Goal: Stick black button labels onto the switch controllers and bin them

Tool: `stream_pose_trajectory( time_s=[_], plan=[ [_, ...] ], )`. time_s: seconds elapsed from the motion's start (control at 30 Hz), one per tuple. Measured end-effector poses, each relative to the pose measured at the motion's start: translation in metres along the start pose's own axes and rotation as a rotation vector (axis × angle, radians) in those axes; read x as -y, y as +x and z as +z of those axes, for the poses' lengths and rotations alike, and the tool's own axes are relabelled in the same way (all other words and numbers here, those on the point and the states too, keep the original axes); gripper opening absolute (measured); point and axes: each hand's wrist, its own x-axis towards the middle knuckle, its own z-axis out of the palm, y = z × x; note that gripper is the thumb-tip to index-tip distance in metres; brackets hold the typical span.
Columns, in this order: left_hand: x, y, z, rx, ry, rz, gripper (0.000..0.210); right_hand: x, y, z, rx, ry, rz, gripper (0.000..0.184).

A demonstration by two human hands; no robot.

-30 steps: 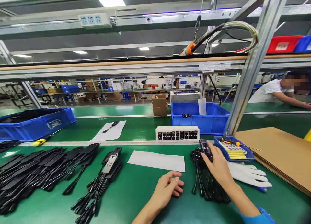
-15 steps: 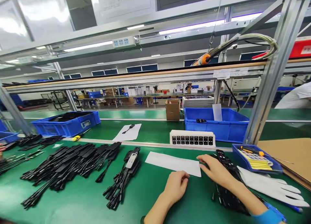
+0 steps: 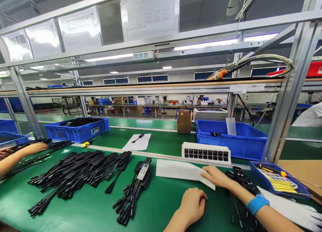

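A strip of white paper [image 3: 176, 170] lies across the green bench, its right end bent. My right hand [image 3: 216, 176], with a blue band on the wrist, has its fingertips closed on that right end. Nearer to me, my left hand [image 3: 192, 205] rests just above the bench with curled fingers, apart from the paper, and nothing shows in it. To its left is a bundle of black cabled modules [image 3: 133, 195] with a light grey-faced one [image 3: 143, 171] on top. More black control units [image 3: 238, 175] with leads lie under and beside my right forearm.
A large pile of black cabled parts [image 3: 83, 170] spreads over the left bench. Another person's hand [image 3: 37, 148] reaches in at far left. Behind stand a white rack of black labels [image 3: 206, 153] and blue bins [image 3: 233, 145]. A tool tray [image 3: 279, 180] and white glove [image 3: 286, 205] lie right.
My right hand has moved onto the paper strip's right end and bent it. My left hand has drawn back from the paper. Another person's hand has come further in at left; the view has shifted.
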Motion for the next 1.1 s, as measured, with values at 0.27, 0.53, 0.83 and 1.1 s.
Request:
stream_pose_trajectory(
  time_s=[0.27,0.53,0.83,1.1],
  plan=[
    [-0.001,-0.002,-0.002,-0.009,0.005,0.027,0.032,-0.02,0.025,-0.059,-0.439,0.558,0.144,0.044],
    [-0.003,-0.003,-0.003,-0.003,0.014,0.034,0.033,-0.03,0.031,-0.115,-0.606,0.736,0.118,0.066],
    [-0.004,-0.001,0.0,0.021,0.05,0.04,0.033,-0.049,0.079,-0.076,-0.408,-0.055,0.112,0.036],
    [-0.002,0.002,0.004,0.067,0.076,0.047,0.034,-0.067,0.106,-0.051,-0.263,-0.656,-0.061,0.048]
  ],
)
